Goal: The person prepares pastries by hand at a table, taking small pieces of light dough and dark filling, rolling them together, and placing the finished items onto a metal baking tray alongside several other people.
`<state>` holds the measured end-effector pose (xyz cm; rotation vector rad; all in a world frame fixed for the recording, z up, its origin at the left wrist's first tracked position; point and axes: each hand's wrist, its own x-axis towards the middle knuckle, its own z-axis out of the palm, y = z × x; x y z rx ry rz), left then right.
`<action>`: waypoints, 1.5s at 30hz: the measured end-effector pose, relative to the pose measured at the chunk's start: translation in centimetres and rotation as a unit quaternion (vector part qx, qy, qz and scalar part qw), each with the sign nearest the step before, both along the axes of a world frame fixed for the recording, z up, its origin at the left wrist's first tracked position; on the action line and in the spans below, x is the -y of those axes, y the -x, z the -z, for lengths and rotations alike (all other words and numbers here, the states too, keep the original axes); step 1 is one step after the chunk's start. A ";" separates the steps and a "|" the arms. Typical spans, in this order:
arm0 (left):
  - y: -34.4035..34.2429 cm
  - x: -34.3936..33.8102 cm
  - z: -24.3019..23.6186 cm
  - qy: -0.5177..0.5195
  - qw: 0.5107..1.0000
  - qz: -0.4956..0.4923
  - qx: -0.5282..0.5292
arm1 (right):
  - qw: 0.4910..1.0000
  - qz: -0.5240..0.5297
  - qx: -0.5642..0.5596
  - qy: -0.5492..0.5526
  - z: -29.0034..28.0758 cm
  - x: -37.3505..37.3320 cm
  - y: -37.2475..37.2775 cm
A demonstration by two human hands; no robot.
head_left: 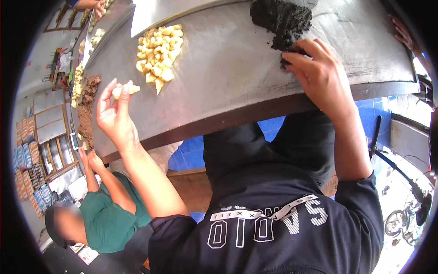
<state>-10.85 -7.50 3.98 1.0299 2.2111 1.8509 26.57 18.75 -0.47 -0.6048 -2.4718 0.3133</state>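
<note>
Between the thumb and fingers of my left hand (115, 114) is a small pale-yellow dough piece (129, 89), raised over the near left part of the metal table (219, 77). A pile of similar dough pieces (159, 52) lies just beyond it. My right hand (319, 68) is closed at the near edge of a crumbly black paste mass (285, 23). A dark lump of paste (284, 62) shows at its fingertips. Part of that lump is hidden by my fingers.
Along the table's left end lie a brown crumbly mass (86, 114) and more yellow pieces (76, 86). A co-worker in a green shirt (112, 219) works there. Other people's hands show at the far left (99, 8) and far right (401, 32). A pale metal sheet (159, 13) borders the yellow pile.
</note>
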 end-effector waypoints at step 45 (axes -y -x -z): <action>-11.1 -3.8 4.8 0.126 0.951 0.201 -0.200 | 0.998 0.000 -0.046 0.040 -0.5 0.3 1.2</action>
